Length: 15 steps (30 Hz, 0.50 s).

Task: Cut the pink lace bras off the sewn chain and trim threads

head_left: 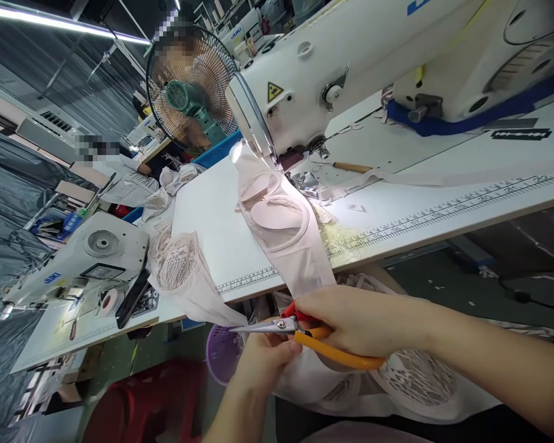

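Below the table's (397, 221) edge, the right hand (360, 320) gripped orange thread snips (305, 335), fingers closed around them; the left hand (263, 363) pinched pink fabric (300, 258) trailing from the sewing machine (351, 67). Snipping close, fabric taut, seemed wise.

A sewing workshop. A white tabletop (443, 203) with printed ruler markings carries a white sewing machine (351, 55). Behind stands a green electric fan (189, 92). To the left sits a second sewing machine (74, 264); a bright strip light (60, 23) runs overhead, and grey plastic sheeting (4, 203) hangs nearby.
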Each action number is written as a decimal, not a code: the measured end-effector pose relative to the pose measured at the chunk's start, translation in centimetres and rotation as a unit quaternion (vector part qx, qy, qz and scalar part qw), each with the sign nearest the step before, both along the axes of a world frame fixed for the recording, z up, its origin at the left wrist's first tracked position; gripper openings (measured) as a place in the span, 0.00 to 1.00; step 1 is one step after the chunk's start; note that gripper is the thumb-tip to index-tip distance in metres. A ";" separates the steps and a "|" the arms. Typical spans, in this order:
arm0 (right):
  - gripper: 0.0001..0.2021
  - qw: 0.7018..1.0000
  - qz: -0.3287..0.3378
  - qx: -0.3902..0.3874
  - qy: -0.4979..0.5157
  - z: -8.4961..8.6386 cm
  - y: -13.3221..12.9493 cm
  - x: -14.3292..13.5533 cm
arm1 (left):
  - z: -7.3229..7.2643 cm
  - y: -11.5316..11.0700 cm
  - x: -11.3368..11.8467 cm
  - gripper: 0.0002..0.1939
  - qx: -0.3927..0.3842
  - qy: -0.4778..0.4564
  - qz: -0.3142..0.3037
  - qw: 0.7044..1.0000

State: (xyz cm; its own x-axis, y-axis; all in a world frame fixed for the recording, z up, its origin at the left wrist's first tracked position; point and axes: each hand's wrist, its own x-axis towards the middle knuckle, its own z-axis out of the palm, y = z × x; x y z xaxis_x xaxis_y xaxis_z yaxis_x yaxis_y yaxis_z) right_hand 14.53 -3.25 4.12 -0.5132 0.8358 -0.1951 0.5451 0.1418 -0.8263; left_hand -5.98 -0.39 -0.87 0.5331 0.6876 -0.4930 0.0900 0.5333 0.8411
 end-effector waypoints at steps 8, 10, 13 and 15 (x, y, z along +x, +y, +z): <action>0.08 1.000 -0.018 -0.004 0.018 -1.1 -0.4 -0.1 | 1.3 -0.6 0.6 0.23 0.090 0.035 -0.114 0.989; 0.08 0.999 -0.024 -0.001 0.030 -1.5 -0.3 -0.2 | 1.2 -0.7 0.7 0.21 0.085 0.017 -0.129 0.988; 0.10 0.997 -0.050 -0.002 0.050 -2.1 -0.2 -0.4 | 0.5 -0.8 0.5 0.22 0.053 0.017 -0.096 0.994; 0.09 0.993 -0.095 -0.001 0.068 -2.8 -0.7 -0.5 | -0.1 -0.9 0.2 0.24 0.024 0.037 -0.062 0.997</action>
State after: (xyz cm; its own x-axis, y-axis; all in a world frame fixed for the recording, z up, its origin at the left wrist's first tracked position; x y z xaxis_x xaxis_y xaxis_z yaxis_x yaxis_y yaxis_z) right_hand 14.08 -3.99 1.37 -0.3677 0.9198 -0.1367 0.4446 0.0448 -0.8946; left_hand -5.78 -1.25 -1.01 0.5788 0.6418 -0.5030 0.2162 0.4740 0.8536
